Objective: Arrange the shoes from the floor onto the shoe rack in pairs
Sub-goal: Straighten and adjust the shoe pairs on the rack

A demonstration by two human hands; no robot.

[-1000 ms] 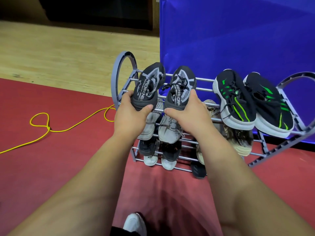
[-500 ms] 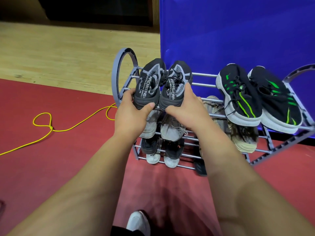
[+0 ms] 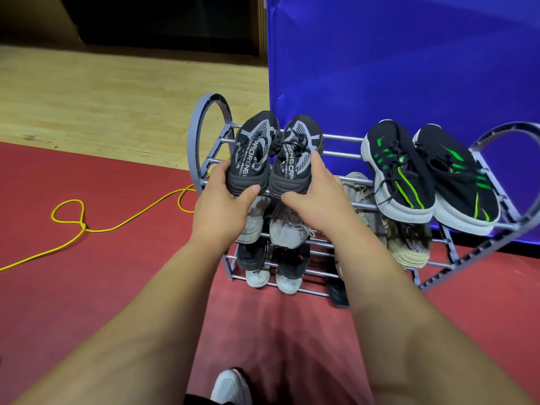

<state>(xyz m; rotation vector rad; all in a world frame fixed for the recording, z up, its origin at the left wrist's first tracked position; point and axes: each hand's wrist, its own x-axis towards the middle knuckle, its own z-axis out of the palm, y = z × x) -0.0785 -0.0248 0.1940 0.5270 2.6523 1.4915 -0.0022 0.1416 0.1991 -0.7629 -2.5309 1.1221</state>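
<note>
Two black-and-grey sneakers lie side by side on the top tier of the grey shoe rack (image 3: pixel 344 138), at its left end. My left hand (image 3: pixel 222 203) grips the heel of the left sneaker (image 3: pixel 252 152), thumb under the sole. My right hand (image 3: pixel 314 200) grips the heel of the right sneaker (image 3: pixel 295 159) the same way. A black-and-green pair (image 3: pixel 423 173) sits at the right of the same tier. Pale grey sneakers (image 3: pixel 287 232) and a beige pair (image 3: pixel 409 244) fill the middle tier, partly hidden by my arms. Dark shoes with white toes (image 3: pixel 287 270) sit on the bottom tier.
A blue panel (image 3: pixel 409 59) stands right behind the rack. A yellow cable (image 3: pixel 87 226) loops over the red floor to the left, with wooden flooring (image 3: pixel 117 97) beyond. My white shoe (image 3: pixel 230 387) shows at the bottom edge.
Both hands have pushed the two black-and-grey sneakers together, so they now touch side by side on the top tier. The grips are unchanged.
</note>
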